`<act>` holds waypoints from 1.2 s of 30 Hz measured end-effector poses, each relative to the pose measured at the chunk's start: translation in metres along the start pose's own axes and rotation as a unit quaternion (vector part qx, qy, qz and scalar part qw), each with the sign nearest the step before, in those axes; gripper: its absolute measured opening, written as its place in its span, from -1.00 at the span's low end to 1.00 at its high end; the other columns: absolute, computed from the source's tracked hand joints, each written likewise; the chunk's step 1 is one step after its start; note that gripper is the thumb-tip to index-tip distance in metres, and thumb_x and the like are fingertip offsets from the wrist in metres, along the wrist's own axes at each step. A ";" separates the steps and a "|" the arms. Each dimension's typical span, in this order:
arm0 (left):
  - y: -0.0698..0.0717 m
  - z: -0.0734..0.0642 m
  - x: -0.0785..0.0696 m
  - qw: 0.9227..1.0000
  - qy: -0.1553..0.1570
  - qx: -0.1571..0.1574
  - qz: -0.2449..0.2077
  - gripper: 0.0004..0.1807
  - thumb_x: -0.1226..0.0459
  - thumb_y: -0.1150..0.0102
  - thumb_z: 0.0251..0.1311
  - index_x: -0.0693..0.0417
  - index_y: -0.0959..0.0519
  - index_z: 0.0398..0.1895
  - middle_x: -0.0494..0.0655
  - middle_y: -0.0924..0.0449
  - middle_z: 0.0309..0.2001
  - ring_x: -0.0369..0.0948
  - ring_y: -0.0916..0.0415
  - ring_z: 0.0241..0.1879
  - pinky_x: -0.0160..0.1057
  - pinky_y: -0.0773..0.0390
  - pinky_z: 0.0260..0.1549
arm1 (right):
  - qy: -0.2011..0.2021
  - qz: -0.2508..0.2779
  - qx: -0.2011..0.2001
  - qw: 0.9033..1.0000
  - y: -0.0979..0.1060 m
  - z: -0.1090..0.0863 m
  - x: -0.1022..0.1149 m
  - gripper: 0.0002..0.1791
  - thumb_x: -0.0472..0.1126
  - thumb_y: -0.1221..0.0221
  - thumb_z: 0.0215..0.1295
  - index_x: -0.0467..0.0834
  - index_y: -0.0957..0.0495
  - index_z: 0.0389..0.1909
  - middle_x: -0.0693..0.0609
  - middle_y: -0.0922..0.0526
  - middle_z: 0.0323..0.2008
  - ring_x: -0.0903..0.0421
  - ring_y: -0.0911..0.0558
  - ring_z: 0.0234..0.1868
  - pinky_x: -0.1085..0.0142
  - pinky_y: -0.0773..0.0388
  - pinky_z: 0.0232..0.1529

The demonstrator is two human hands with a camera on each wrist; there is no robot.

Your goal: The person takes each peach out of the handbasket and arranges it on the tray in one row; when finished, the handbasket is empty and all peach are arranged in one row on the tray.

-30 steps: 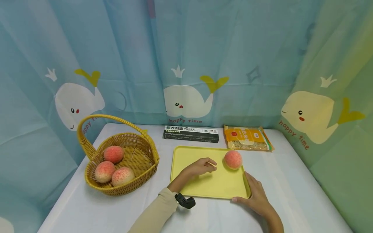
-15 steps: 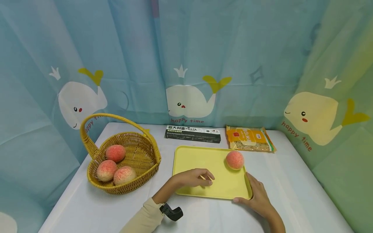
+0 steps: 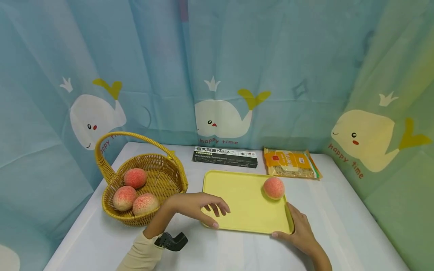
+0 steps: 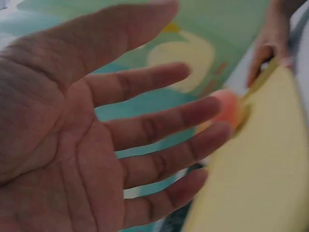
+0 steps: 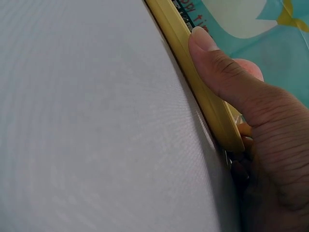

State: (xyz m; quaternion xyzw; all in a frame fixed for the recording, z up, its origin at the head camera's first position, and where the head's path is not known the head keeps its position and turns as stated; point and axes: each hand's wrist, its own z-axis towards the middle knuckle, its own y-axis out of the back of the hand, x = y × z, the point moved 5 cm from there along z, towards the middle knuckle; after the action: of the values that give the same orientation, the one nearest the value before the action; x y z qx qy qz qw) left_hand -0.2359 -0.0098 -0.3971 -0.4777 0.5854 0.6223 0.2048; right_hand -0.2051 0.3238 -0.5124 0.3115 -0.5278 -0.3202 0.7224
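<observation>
My left hand [image 3: 196, 205] hovers over the left front side of the yellow tray [image 3: 245, 205], its fingers spread and holding nothing. In the left wrist view the palm [image 4: 63, 145] faces the camera. With thumb and fingers around the tray's front right corner, my right hand [image 3: 300, 230] holds it. The right wrist view has the thumb [image 5: 224, 72] on the front rim [image 5: 193, 79]; the other fingers are mostly hidden. One pink peach [image 3: 274, 188] lies in the tray's far right corner.
Left of the tray stands a wicker basket [image 3: 176, 194] with a tall handle, holding three peaches [image 3: 145, 203]. Behind the tray lie a black-and-white pasta box [image 3: 225, 157] and an orange food packet [image 3: 292, 163]. A whale-printed curtain [image 3: 278, 67] hangs behind the white table [image 3: 251, 252].
My left hand has moved left and toward me, from over the middle of the tray to its left front side, and its fingers have spread. The right hand has stayed at the tray's corner.
</observation>
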 end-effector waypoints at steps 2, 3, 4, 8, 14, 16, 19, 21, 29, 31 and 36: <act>0.011 -0.017 -0.003 1.000 -0.002 -0.011 0.004 -0.52 0.19 -0.25 0.26 -0.03 -0.43 0.24 -0.17 -0.53 0.11 -0.34 -0.51 0.08 -0.28 -0.45 0.16 | 0.005 -0.001 -0.004 1.000 0.000 -0.001 0.000 0.27 0.06 -0.55 -0.25 -0.39 -0.09 0.43 -0.44 -0.26 0.34 -0.36 -0.24 0.30 0.02 -0.07 0.18; 0.016 -0.025 -0.004 1.000 -0.005 -0.019 0.009 -0.52 0.20 -0.26 0.26 0.00 -0.43 0.23 -0.14 -0.54 0.10 -0.31 -0.51 0.08 -0.28 -0.45 0.16 | 0.007 -0.001 -0.006 1.000 0.000 -0.001 0.001 0.27 0.05 -0.55 -0.25 -0.40 -0.09 0.43 -0.44 -0.27 0.33 -0.36 -0.25 0.30 0.06 -0.06 0.18; 0.021 -0.034 -0.005 1.000 -0.005 -0.028 0.014 -0.52 0.20 -0.26 0.25 0.01 -0.43 0.22 -0.13 -0.56 0.08 -0.30 -0.52 0.07 -0.27 -0.45 0.16 | 0.009 -0.001 -0.007 1.000 0.000 -0.001 0.001 0.27 0.05 -0.55 -0.25 -0.39 -0.10 0.43 -0.44 -0.27 0.33 -0.36 -0.26 0.29 0.11 -0.04 0.17; 0.040 -0.067 -0.004 0.998 0.007 -0.056 0.013 -0.52 0.18 -0.27 0.26 0.04 -0.44 0.22 -0.09 -0.57 0.02 -0.21 -0.52 0.06 -0.22 -0.48 0.14 | 0.011 0.000 -0.009 1.000 0.001 0.000 0.002 0.26 0.05 -0.55 -0.25 -0.39 -0.10 0.43 -0.44 -0.28 0.33 -0.36 -0.26 0.30 0.09 -0.04 0.16; 0.069 -0.110 0.012 0.993 0.028 -0.114 -0.002 -0.49 0.20 -0.27 0.25 0.09 -0.41 0.24 0.01 -0.55 0.05 -0.07 -0.51 0.11 -0.17 -0.49 0.16 | 0.010 -0.001 -0.009 1.000 0.000 0.000 0.001 0.27 0.06 -0.55 -0.25 -0.39 -0.10 0.43 -0.43 -0.28 0.34 -0.36 -0.27 0.30 0.00 -0.07 0.13; 0.080 -0.122 0.020 0.990 0.029 -0.136 -0.002 -0.48 0.23 -0.27 0.25 0.12 -0.40 0.26 0.07 -0.54 0.09 -0.05 -0.51 0.12 -0.17 -0.49 0.17 | 0.009 0.001 -0.008 1.000 0.000 0.000 0.000 0.27 0.05 -0.55 -0.25 -0.38 -0.10 0.44 -0.43 -0.27 0.34 -0.36 -0.26 0.30 -0.01 -0.07 0.14; 0.094 -0.139 0.035 0.984 0.045 -0.171 -0.004 -0.46 0.25 -0.28 0.24 0.08 -0.38 0.27 0.07 -0.51 0.13 -0.07 -0.49 0.15 -0.23 -0.48 0.18 | 0.009 0.004 -0.009 1.000 0.000 0.000 -0.001 0.27 0.05 -0.55 -0.25 -0.37 -0.09 0.44 -0.43 -0.27 0.34 -0.36 -0.25 0.30 -0.03 -0.08 0.14; 0.102 -0.150 0.047 0.980 0.057 -0.192 -0.010 -0.45 0.26 -0.27 0.25 0.05 -0.37 0.29 0.06 -0.48 0.18 -0.03 -0.46 0.20 -0.28 -0.46 0.19 | 0.012 0.005 -0.010 1.000 0.000 0.001 -0.001 0.27 0.05 -0.55 -0.25 -0.38 -0.09 0.44 -0.43 -0.27 0.34 -0.36 -0.26 0.30 -0.02 -0.07 0.15; 0.125 -0.176 0.086 0.961 0.063 -0.261 -0.060 -0.39 0.35 -0.19 0.29 0.31 -0.25 0.36 0.26 -0.31 0.32 -0.26 -0.42 0.26 -0.36 -0.49 0.12 | 0.020 -0.006 -0.014 1.000 0.001 0.000 0.001 0.27 0.05 -0.56 -0.27 -0.40 -0.10 0.43 -0.43 -0.29 0.33 -0.35 -0.28 0.29 0.16 -0.03 0.14; 0.127 -0.180 0.096 0.955 0.075 -0.278 -0.069 -0.37 0.32 -0.19 0.29 0.31 -0.22 0.37 0.26 -0.29 0.33 -0.43 -0.41 0.21 -0.42 -0.49 0.08 | 0.021 -0.006 -0.014 1.000 0.001 0.000 0.002 0.27 0.05 -0.56 -0.27 -0.41 -0.10 0.43 -0.44 -0.29 0.32 -0.35 -0.28 0.28 0.13 -0.04 0.14; 0.129 -0.189 0.117 0.943 0.097 -0.308 -0.079 -0.33 0.31 -0.21 0.29 0.35 -0.19 0.39 0.15 -0.29 0.33 -0.51 -0.39 0.15 -0.46 -0.48 0.06 | 0.013 -0.007 -0.008 1.000 0.001 0.000 0.002 0.28 0.05 -0.55 -0.25 -0.42 -0.08 0.43 -0.46 -0.26 0.33 -0.38 -0.26 0.29 0.04 -0.06 0.14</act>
State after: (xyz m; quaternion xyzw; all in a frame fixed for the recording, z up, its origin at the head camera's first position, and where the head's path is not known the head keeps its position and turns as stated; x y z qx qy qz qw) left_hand -0.3282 -0.2500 -0.3993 -0.6201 0.3425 0.7048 0.0388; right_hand -0.2046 0.3225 -0.5100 0.3136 -0.5134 -0.3253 0.7296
